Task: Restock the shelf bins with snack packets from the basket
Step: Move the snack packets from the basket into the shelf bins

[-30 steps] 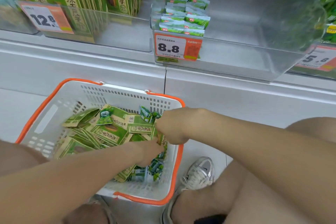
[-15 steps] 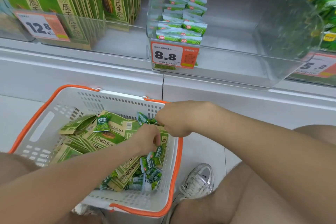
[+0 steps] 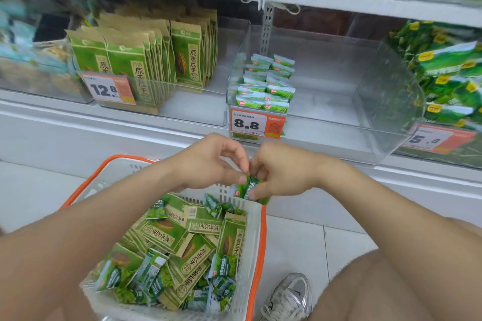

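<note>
At the centre of the frame, from my remote seat, I see both hands meeting just above the far rim of the basket (image 3: 261, 242). The left hand (image 3: 206, 164) has its fingers curled, and its thumb and forefinger pinch the upper edge of a small green packet (image 3: 246, 187). The right hand (image 3: 283, 172) grips the same packet from the other side, with its fingers folded over the top and its thumb pressed under the lower corner. I cannot tell whether more than one packet is bunched in that grip.

Below the hands, the white basket with its orange rim sits on the tiled floor. It holds a loose heap of flat seed packets (image 3: 182, 240) in green and brown, with more small green sachets (image 3: 151, 276) scattered over and between them.

Above the hands, right of centre, a clear shelf bin (image 3: 339, 91) carries an 8.8 price tag (image 3: 257, 124). Its left side holds rows of stacked packets (image 3: 263, 86), and they look like the one I see held. At the upper left, another bin behind a 12.8 tag (image 3: 108, 88) holds upright seed bags (image 3: 146, 60). At the far right, green bags (image 3: 448, 73) fill a bin above a 5.8 tag (image 3: 430, 139). A grey shoe (image 3: 289, 297) shows at the lower right, beside the basket.
</note>
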Demonstrator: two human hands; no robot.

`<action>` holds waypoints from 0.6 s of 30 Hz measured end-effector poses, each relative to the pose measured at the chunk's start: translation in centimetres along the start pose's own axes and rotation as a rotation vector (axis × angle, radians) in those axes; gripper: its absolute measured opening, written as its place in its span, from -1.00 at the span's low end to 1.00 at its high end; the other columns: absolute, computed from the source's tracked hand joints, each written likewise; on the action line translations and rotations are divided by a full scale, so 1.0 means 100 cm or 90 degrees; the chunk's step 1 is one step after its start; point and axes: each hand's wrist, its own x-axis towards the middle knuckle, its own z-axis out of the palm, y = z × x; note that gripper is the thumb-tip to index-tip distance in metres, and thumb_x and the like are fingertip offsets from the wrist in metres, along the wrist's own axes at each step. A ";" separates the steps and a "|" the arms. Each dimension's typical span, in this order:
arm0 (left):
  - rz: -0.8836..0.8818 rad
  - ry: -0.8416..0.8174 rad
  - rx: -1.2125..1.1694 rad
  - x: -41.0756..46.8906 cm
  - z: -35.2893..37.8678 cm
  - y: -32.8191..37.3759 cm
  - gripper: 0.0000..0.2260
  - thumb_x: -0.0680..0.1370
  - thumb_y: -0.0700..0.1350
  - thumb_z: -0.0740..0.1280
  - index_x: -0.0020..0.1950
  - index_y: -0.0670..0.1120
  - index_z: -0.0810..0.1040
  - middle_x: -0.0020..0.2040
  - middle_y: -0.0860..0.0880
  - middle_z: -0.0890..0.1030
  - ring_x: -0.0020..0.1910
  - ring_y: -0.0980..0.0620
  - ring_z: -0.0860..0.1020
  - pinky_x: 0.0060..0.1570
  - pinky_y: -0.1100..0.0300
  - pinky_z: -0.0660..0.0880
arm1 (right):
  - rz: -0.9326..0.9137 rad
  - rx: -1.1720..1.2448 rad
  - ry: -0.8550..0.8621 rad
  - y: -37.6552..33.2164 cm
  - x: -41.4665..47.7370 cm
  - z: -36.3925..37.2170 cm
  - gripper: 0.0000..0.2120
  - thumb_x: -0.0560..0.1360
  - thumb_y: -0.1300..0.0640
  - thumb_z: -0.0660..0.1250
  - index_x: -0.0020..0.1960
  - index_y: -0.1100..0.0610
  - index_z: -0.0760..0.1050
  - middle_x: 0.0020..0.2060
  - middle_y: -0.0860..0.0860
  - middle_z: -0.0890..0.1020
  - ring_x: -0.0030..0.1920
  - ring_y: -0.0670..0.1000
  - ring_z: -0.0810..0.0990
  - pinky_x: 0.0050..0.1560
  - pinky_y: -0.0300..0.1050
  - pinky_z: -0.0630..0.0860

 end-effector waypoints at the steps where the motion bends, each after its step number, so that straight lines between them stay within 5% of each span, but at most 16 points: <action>1: 0.006 0.049 -0.027 -0.002 -0.004 0.008 -0.85 0.51 -0.31 0.55 -0.08 -0.09 0.66 -0.05 -0.05 0.71 -0.21 -0.04 0.65 -0.11 0.07 0.62 | 0.005 0.066 0.032 0.000 -0.002 -0.006 -0.63 0.50 -0.02 0.54 -0.16 0.28 0.55 -0.34 0.21 0.63 -0.41 -0.03 0.57 -0.25 0.08 0.60; 4: 0.037 0.213 -0.165 -0.003 -0.014 0.027 -0.88 0.57 -0.27 0.49 0.08 -0.12 0.65 0.00 -0.12 0.75 -0.16 -0.01 0.71 -0.12 0.03 0.69 | 0.044 0.308 0.097 0.005 -0.010 -0.024 -0.68 0.56 0.13 0.50 0.01 0.40 0.54 -0.21 0.30 0.68 -0.18 0.12 0.74 -0.12 0.10 0.72; 8: 0.064 0.199 -0.242 -0.007 -0.024 0.041 -0.79 0.57 -0.37 0.42 0.17 -0.16 0.64 0.02 -0.17 0.75 -0.03 -0.13 0.74 0.00 -0.01 0.69 | 0.045 0.511 0.279 0.003 -0.016 -0.037 -0.81 0.64 0.18 0.39 0.24 0.20 0.56 -0.11 0.15 0.75 -0.02 0.09 0.76 0.05 0.14 0.70; 11: 0.097 0.227 -0.263 -0.008 -0.022 0.043 -0.78 0.50 -0.38 0.51 0.11 -0.20 0.68 -0.06 -0.22 0.74 -0.11 -0.15 0.73 0.01 -0.02 0.70 | 0.022 0.530 0.336 0.001 -0.012 -0.037 -0.75 0.64 0.13 0.37 0.31 0.09 0.51 -0.07 0.11 0.76 0.01 0.19 0.75 0.11 0.33 0.64; 15: 0.118 0.288 -0.227 0.000 -0.021 0.044 -0.81 0.49 -0.32 0.55 0.09 -0.19 0.70 -0.09 -0.20 0.75 -0.10 -0.23 0.74 0.07 -0.07 0.69 | 0.014 0.549 0.360 -0.004 -0.011 -0.041 -0.77 0.63 0.20 0.40 0.28 0.06 0.56 -0.10 0.04 0.77 -0.04 0.07 0.77 0.05 0.20 0.69; 18: 0.228 0.386 -0.009 0.008 -0.019 0.044 -0.88 0.54 -0.29 0.52 0.01 -0.10 0.71 -0.14 -0.02 0.74 -0.11 -0.01 0.72 0.01 0.07 0.68 | -0.021 0.617 0.480 -0.003 -0.012 -0.053 -0.78 0.61 0.25 0.42 0.22 0.05 0.62 -0.02 0.02 0.77 0.01 0.04 0.76 0.01 0.11 0.70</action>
